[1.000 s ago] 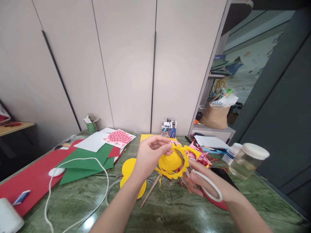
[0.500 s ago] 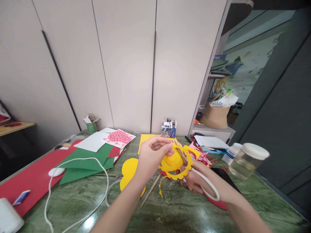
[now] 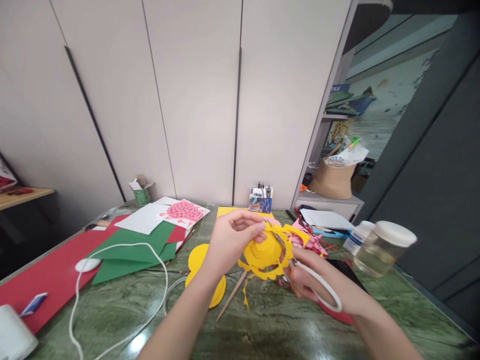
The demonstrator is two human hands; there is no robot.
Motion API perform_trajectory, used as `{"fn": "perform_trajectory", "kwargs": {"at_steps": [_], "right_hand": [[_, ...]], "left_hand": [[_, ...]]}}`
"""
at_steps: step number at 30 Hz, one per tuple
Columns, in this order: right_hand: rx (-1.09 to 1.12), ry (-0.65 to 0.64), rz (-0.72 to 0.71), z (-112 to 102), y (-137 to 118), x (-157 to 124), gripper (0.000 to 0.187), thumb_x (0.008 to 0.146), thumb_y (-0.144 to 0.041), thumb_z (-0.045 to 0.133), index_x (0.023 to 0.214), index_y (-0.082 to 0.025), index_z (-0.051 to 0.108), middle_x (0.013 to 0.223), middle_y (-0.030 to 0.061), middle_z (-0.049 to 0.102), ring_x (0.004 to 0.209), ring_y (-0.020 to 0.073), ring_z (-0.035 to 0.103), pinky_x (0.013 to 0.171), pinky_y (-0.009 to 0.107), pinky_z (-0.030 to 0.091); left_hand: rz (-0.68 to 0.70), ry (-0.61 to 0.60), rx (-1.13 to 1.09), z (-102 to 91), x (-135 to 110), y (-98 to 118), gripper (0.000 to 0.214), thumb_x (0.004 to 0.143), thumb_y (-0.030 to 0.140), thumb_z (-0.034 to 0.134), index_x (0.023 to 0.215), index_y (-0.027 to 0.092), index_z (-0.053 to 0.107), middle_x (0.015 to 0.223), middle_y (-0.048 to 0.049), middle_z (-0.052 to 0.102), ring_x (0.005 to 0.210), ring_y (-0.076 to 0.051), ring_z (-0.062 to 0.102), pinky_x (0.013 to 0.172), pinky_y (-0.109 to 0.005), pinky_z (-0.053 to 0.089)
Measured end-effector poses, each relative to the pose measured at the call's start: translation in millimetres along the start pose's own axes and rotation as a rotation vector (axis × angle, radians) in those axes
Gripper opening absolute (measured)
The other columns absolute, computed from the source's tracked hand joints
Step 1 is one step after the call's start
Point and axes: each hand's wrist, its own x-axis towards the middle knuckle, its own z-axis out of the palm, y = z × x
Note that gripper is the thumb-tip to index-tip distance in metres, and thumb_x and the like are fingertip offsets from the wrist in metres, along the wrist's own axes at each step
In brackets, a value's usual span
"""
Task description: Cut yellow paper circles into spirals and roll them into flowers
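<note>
Between thumb and fingers, my left hand (image 3: 237, 239) pinches a yellow paper spiral (image 3: 264, 252) with a scalloped outer edge. My right hand (image 3: 305, 275) is closed round the white-handled scissors (image 3: 318, 285), whose blades reach up across the paper's right side. A thin yellow strip dangles below the spiral. Under my left forearm lie yellow paper rounds (image 3: 198, 257), partly hidden by the arm. Beside them a wooden stick (image 3: 231, 296), like a pencil, rests on the green table.
Red sheets, green paper (image 3: 127, 257) and a white cable (image 3: 112, 246) lie at the left. Pink and red scraps (image 3: 309, 240) are heaped behind my right hand. A lidded clear jar (image 3: 382, 250) and a white bottle (image 3: 358, 237) stand at the right. Pens stand in a box (image 3: 260, 199) by the cabinet.
The scalloped yellow spiral has shifted and turned slightly to the left in my left hand. My right hand and the scissors have moved only a little.
</note>
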Motion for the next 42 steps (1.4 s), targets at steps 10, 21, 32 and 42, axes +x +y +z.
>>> {"fn": "perform_trajectory", "kwargs": {"at_steps": [10, 21, 32, 42], "right_hand": [[-0.033, -0.039, 0.071, -2, -7, -3, 0.035, 0.085, -0.054, 0.052, 0.082, -0.020, 0.048, 0.070, -0.0055, 0.038, 0.047, 0.0056, 0.027, 0.043, 0.020, 0.025], [-0.258, -0.099, 0.174, -13, -10, -8, 0.042, 0.081, -0.061, 0.052, 0.076, -0.021, 0.042, 0.063, -0.0062, 0.037, 0.047, 0.0072, 0.028, 0.042, 0.021, 0.022], [-0.496, -0.123, 0.179, -16, -17, -8, 0.041, 0.085, -0.059, 0.048, 0.071, -0.021, 0.042, 0.064, -0.0042, 0.039, 0.057, 0.0117, 0.037, 0.051, 0.023, 0.029], [-0.550, -0.110, 0.152, -14, -19, -8, 0.043, 0.085, -0.059, 0.046, 0.070, -0.020, 0.041, 0.063, -0.0044, 0.040, 0.056, 0.0112, 0.034, 0.050, 0.023, 0.026]], "left_hand": [[-0.066, -0.103, 0.080, -10.8, 1, 7, 0.008, 0.068, 0.019, 0.070, 0.074, 0.017, 0.065, 0.062, -0.0014, 0.067, 0.055, -0.011, 0.063, 0.055, -0.021, 0.050], [-0.142, -0.254, 0.186, -21.2, -2, 14, 0.004, 0.069, 0.019, 0.067, 0.073, 0.018, 0.064, 0.059, -0.0002, 0.065, 0.053, -0.010, 0.061, 0.054, -0.021, 0.049], [-0.141, -0.304, 0.293, -27.7, -2, 13, 0.004, 0.068, 0.019, 0.066, 0.072, 0.019, 0.067, 0.070, -0.0022, 0.069, 0.065, -0.012, 0.064, 0.059, -0.021, 0.050], [-0.174, -0.295, 0.317, -31.2, -2, 14, 0.006, 0.068, 0.021, 0.065, 0.074, 0.019, 0.065, 0.060, -0.0009, 0.066, 0.057, -0.013, 0.063, 0.054, -0.022, 0.049]]}}
